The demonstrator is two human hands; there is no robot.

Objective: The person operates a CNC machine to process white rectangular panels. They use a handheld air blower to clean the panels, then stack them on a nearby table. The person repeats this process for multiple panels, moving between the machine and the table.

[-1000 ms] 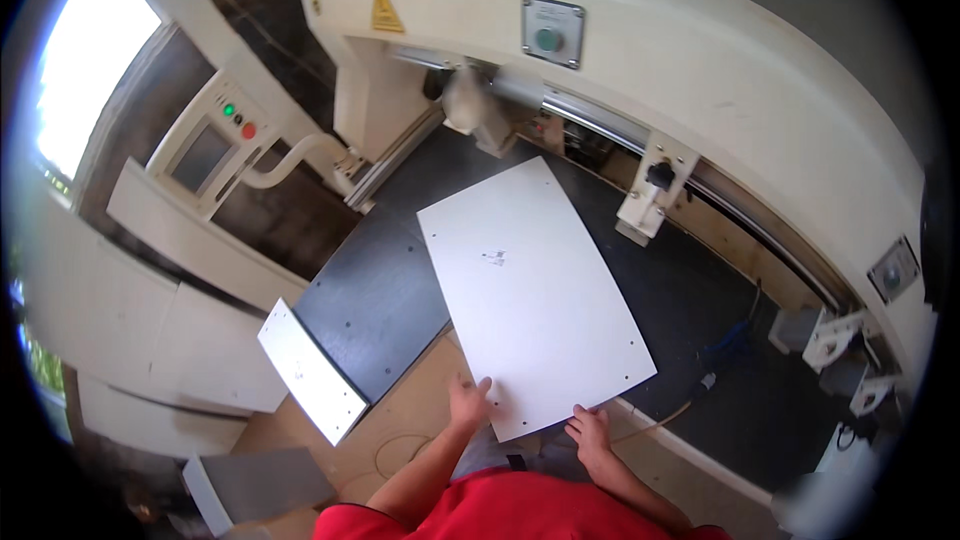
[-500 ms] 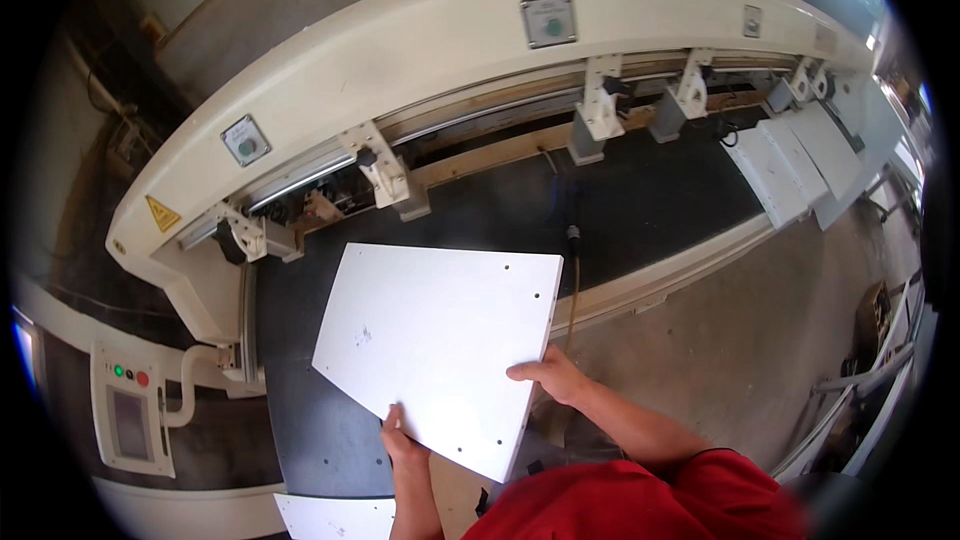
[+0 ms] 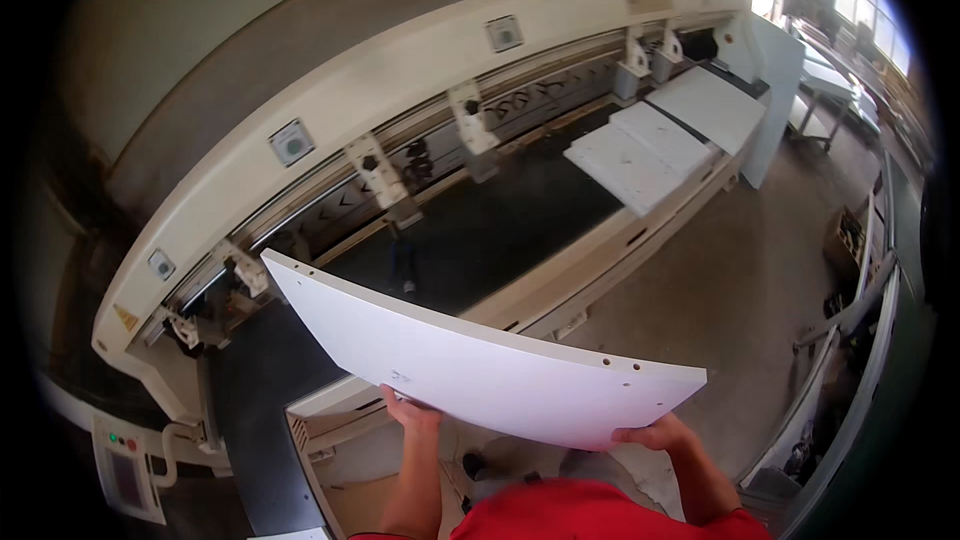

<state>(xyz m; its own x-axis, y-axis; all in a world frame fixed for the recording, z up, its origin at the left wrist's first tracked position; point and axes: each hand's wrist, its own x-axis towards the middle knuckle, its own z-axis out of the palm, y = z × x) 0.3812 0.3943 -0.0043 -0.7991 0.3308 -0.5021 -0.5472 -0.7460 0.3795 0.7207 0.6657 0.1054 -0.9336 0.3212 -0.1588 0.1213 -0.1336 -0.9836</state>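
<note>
A white panel [image 3: 470, 365] is held up in the air in front of the person, clear of the machine's bed, with its broad face tilted toward the camera and its long edge running from upper left to lower right. Small drilled holes show near its right end. The left hand [image 3: 410, 408] grips the panel's lower edge near the middle, fingers curled up under it and pinching the board. The right hand [image 3: 655, 434] holds the lower right corner, its grip likewise pressed onto the panel's edge. Both forearms rise from the lower edge of the view above a red shirt [image 3: 590, 512].

Behind the panel runs a long cream machine [image 3: 400, 80] with a curved housing, several square button boxes along its front and a row of pale clamps [image 3: 375, 170] over a dark flat bed [image 3: 500, 225]. Farther right on that bed lie other white panels [image 3: 665, 135], flat and side by side. A control box with a screen [image 3: 130, 465] stands at the lower left. The concrete floor [image 3: 740, 290] spreads to the right of the machine.
</note>
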